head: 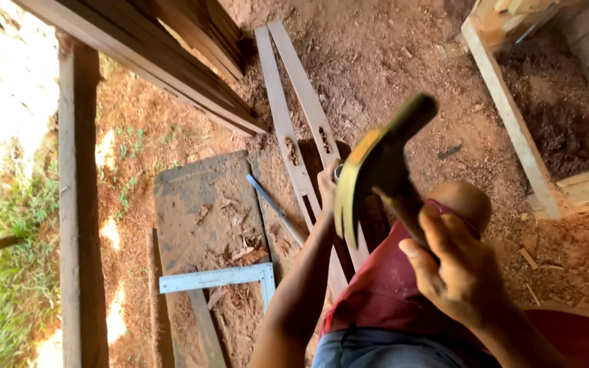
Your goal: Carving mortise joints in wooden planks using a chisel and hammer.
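My right hand (459, 271) grips the handle of a claw hammer (378, 163), raised with its head up near the camera and the claws pointing down. My left hand (327, 184) reaches forward and is closed around a small dark metal tool held upright on a narrow wooden board (293, 148). That board has oblong slots cut in it, and a second slotted board (306, 92) lies beside it. My knee in red cloth (468, 201) sits just right of the boards.
A metal framing square (223, 277) lies on a flat dusty panel (199, 204). A thin blue rod (274, 208) lies beside the boards. Stacked planks (172, 48) sit at top left, a wooden frame (512, 116) at right, a post (80, 204) at left.
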